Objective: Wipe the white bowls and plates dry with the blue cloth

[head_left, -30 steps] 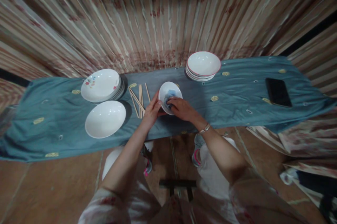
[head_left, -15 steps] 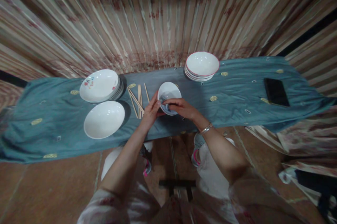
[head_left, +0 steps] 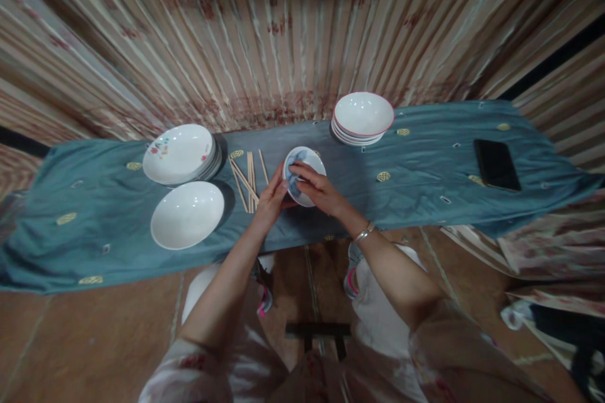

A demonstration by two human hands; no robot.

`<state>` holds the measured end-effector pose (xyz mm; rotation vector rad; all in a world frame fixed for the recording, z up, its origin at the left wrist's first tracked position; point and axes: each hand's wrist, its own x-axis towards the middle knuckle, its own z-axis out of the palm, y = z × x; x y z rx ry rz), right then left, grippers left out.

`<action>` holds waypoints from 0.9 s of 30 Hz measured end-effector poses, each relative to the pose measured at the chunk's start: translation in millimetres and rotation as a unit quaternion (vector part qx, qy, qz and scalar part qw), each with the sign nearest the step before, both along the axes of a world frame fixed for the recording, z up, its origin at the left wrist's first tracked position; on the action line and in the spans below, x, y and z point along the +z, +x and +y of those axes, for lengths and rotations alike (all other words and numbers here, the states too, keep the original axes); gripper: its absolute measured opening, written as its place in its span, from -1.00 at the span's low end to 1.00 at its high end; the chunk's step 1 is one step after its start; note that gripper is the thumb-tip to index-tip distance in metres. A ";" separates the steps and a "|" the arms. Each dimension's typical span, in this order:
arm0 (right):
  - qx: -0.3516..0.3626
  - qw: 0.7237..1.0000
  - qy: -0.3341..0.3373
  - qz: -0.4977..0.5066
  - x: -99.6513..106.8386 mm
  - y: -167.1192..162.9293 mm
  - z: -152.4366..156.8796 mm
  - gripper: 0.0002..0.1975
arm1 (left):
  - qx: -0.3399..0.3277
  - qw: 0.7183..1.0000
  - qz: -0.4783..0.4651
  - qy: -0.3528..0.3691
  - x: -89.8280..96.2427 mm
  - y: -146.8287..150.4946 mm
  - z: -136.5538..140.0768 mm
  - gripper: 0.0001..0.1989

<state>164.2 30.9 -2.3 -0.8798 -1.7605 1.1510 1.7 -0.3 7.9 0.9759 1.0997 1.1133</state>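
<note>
I have the left hand (head_left: 271, 202) closed around the left side of a small, round white ceramic bowl (head_left: 316, 163), thumb up by the rim and fingers curled along the outer wall; their tips are hidden from me. The bowl sits near the middle of the worktop (head_left: 425, 179), its mouth facing up, and I cannot tell whether its base is touching the surface. The right hand (head_left: 325, 193) reaches into it from the other side. Its fingers are slightly spread over a soft, pale-blue cloth (head_left: 292, 187) that lies against the inside of the bowl; whether they pinch any of it, I cannot make out. A silvery bracelet (head_left: 365, 233) circles the right wrist.

The worktop is draped in teal fabric with yellow printed motifs. Just left of the left hand I see several thin, pale wooden chopsticks (head_left: 251, 179), some crossing. Farther left stands a stack of shallow white ceramic dishes with red and blue floral decoration (head_left: 177, 157), and on its near side a single wide, plain white bowl (head_left: 187, 215). Beyond the hands, to the right, is a stack of white bowls with a red rim (head_left: 363, 114). A flat, black rectangular phone (head_left: 497, 165) lies well apart toward the right end. A pleated, beige floral curtain (head_left: 302, 31) hangs behind everything.
</note>
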 end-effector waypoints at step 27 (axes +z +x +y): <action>-0.034 0.918 0.058 -0.391 16.1 19.0 -7.4 -0.73 | 0.008 1.000 0.015 0.003 5.3 1.6 -4.4 -0.30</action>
